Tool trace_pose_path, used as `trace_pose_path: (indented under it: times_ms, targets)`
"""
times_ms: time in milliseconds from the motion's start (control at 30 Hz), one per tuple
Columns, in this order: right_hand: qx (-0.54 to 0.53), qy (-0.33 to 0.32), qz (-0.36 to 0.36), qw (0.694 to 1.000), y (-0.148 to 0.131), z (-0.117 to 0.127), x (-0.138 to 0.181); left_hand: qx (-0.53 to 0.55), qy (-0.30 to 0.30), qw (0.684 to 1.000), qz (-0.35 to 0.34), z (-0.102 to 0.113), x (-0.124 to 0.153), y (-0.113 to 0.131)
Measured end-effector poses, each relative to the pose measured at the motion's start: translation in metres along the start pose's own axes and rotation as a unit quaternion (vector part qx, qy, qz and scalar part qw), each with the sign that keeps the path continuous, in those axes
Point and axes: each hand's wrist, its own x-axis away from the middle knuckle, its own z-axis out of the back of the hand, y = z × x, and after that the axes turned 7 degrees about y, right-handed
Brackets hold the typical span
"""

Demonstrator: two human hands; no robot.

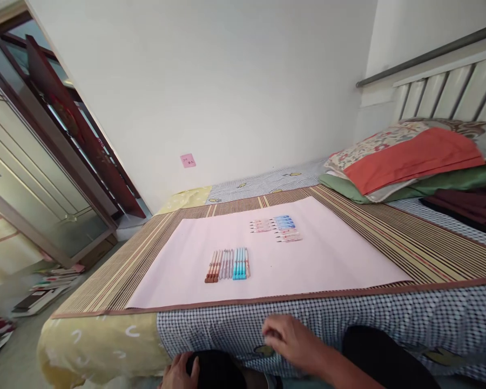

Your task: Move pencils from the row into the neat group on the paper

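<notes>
My left hand (181,373) lies on my dark-clothed knee at the bottom of the view, fingers apart, partly cut off by the frame edge. In front of the bed's edge hangs my right hand (289,337), its fingers curled in and nothing visible in them. A pale pink sheet (324,265) is spread on the bed before me. On its near part a row of pens (227,265) lies side by side, with brown, greyish and bright blue bodies. Farther back and to the right are more slim pens, some pinkish (261,225) and some blue (284,222).
The sheet lies on a striped mat (117,265) over a checked bed cover (210,327). Pillows with a red-orange panel (417,159) and dark folded cloth (470,208) are at the right. A pink note (188,160) is on the wall. Books (44,294) lie on the floor at left.
</notes>
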Motion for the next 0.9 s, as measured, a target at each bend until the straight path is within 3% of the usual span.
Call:
trace_pose_path:
  times_ms: [67, 167, 300, 500, 667, 900]
  targets:
    - [0.005, 0.077, 0.026, 0.997, -0.015, 0.015, -0.036, 0.004, -0.001, 1.000, 0.003, 0.000, 0.000, 0.001]
    - [0.050, 0.142, 0.004, 0.989, -0.010, 0.022, -0.083, 0.004, -0.005, 1.000, 0.007, -0.001, -0.001, 0.000]
    - [0.147, 0.118, -0.025, 0.982, 0.015, 0.007, -0.117, 0.002, -0.011, 1.000, 0.011, -0.002, -0.001, -0.004]
    - [0.260, 0.071, -0.015, 0.963, 0.018, -0.009, -0.126, 0.014, 0.000, 1.000, 0.012, -0.007, -0.002, -0.012]
    - [0.292, 0.100, -0.028, 0.951, 0.020, -0.008, -0.123, 0.014, 0.003, 1.000, 0.009, -0.011, -0.004, -0.013]
    - [0.310, 0.144, -0.123, 0.932, 0.034, 0.007, -0.124, 0.019, 0.017, 1.000, -0.002, -0.015, -0.005, -0.019]
